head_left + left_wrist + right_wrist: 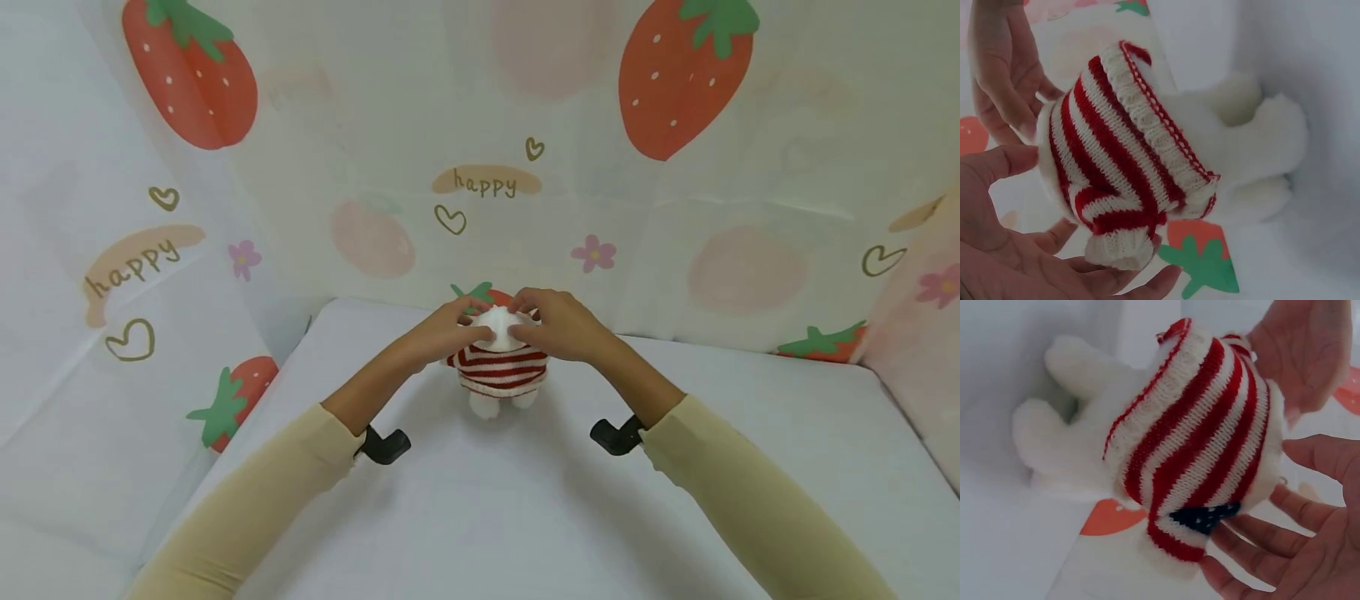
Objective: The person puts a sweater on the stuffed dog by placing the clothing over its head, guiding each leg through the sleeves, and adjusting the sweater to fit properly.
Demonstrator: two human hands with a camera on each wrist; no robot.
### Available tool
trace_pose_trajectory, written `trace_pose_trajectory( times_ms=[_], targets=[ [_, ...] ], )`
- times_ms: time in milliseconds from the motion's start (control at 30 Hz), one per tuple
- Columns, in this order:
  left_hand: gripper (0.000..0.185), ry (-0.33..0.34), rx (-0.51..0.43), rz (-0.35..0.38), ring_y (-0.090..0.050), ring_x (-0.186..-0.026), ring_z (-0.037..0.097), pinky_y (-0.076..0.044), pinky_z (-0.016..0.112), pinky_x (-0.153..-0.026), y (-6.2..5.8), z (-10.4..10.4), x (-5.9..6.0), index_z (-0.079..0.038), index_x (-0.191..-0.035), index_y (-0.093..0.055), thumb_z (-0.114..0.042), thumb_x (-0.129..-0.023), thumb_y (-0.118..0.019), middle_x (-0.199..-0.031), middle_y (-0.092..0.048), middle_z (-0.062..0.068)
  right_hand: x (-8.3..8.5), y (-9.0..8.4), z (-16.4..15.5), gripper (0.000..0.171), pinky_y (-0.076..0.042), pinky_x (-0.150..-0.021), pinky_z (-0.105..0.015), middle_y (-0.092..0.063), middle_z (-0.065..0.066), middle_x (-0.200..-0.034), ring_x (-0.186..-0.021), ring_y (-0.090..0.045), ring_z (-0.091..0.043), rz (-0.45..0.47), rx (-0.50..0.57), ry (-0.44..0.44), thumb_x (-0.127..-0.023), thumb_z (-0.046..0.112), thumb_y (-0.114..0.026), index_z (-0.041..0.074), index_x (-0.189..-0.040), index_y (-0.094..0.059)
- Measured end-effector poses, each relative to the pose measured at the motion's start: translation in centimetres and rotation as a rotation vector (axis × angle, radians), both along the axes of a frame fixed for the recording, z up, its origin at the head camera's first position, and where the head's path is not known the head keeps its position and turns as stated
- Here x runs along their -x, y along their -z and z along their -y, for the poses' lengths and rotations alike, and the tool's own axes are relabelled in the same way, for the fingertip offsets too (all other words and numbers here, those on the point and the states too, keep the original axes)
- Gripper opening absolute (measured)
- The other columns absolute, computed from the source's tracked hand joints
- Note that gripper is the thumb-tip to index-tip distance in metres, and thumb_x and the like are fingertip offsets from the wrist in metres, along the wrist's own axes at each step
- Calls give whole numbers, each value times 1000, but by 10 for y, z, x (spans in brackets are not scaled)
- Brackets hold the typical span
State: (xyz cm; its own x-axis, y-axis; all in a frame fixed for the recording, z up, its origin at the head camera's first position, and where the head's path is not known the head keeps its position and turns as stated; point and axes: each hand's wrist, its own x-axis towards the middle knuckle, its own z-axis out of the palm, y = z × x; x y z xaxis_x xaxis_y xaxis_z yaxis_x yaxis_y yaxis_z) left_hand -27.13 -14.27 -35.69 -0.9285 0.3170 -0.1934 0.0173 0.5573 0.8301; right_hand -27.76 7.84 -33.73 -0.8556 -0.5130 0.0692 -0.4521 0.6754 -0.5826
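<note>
A white plush toy (484, 407) in a red-and-white striped knit sweater (502, 368) stands upright on the table. My left hand (442, 335) holds one side of its white top, thumb in front. On the opposite side my right hand (566, 327) does the same, so both thumbs come close together. In the left wrist view, the left hand's fingers (1094, 275) reach behind a short sleeve (1119, 231). The right wrist view shows a navy patch with white dots (1204, 517) by the other sleeve, beside the right hand's fingers (1266, 540).
A white-covered table (480, 517) spreads in front of the toy. Behind it hangs a pale cloth (480, 108) printed with strawberries, hearts and flowers, which also covers both sides. A black wrist mount (386, 446) sits by the left cuff, another (617, 437) by the right.
</note>
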Motion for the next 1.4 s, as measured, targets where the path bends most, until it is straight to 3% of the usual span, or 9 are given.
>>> trace_pose_trajectory(
  times_ms=[200,333,500,733,867,1033,1200,1300,1400],
  targets=[
    [57,-33,-26,42,-55,-115,32,-51,47,-84,5,-5,-3,-18,-148,-44,-32,-95,-56,-132,-55,16,-2,7,1,43,-56,-85,-45,-66,-18,-125,-107,-66,-31,65,-49,47,-99,28,-57,5,-135,-60],
    [56,-57,-53,66,-55,-116,34,-56,47,-78,9,-5,-3,-14,-147,-44,-31,-95,-55,-133,-55,17,-4,10,1,47,-55,-85,-47,-68,-18,-125,-107,-66,-32,100,-21,100,-99,29,-48,6,-138,-60],
    [57,-82,-101,92,-54,-121,35,-57,42,-79,15,-6,-4,-8,-146,-48,-22,-92,-56,-138,-54,18,-2,17,2,45,-55,-74,-39,-67,-18,-125,-99,-63,-30,151,38,180,-96,24,-46,5,-133,-65],
    [59,-168,-207,162,-56,-108,27,-54,39,-78,21,-10,-5,-7,-144,-52,-8,-85,-56,-132,-58,17,0,23,0,36,-59,-58,-40,-67,-20,-111,-83,-64,-27,293,173,228,-92,13,-51,3,-122,-68],
    [61,-194,-246,169,-56,-101,26,-52,36,-73,23,-12,-8,-7,-142,-55,-5,-82,-53,-127,-61,17,0,25,-2,34,-59,-57,-36,-69,-19,-101,-79,-65,-24,341,249,245,-89,7,-53,-1,-119,-67],
    [63,-217,-286,154,-57,-99,25,-51,35,-72,28,-11,-9,-7,-141,-57,-2,-79,-52,-126,-62,17,3,31,-8,38,-60,-62,-36,-67,-23,-110,-81,-65,-25,430,323,271,-92,8,-53,-6,-126,-60],
    [62,-241,-292,162,-57,-102,27,-54,36,-69,31,-8,-10,-10,-140,-59,-3,-79,-53,-126,-62,17,5,36,-21,43,-61,-71,-45,-66,-22,-107,-85,-71,-32,630,282,205,-98,27,-48,-8,-122,-58],
    [61,-255,-298,181,-56,-104,28,-56,38,-66,32,-8,-10,-12,-138,-61,-3,-79,-52,-128,-61,17,6,38,-25,41,-61,-72,-44,-68,-21,-102,-82,-73,-33,723,305,171,-97,25,-47,-8,-117,-60],
    [62,-256,-329,183,-58,-101,27,-56,38,-66,34,-9,-11,-11,-138,-62,-1,-78,-51,-126,-63,17,5,41,-24,36,-61,-73,-43,-66,-19,-100,-81,-71,-29,733,374,163,-94,16,-48,-11,-114,-60]
  ],
)
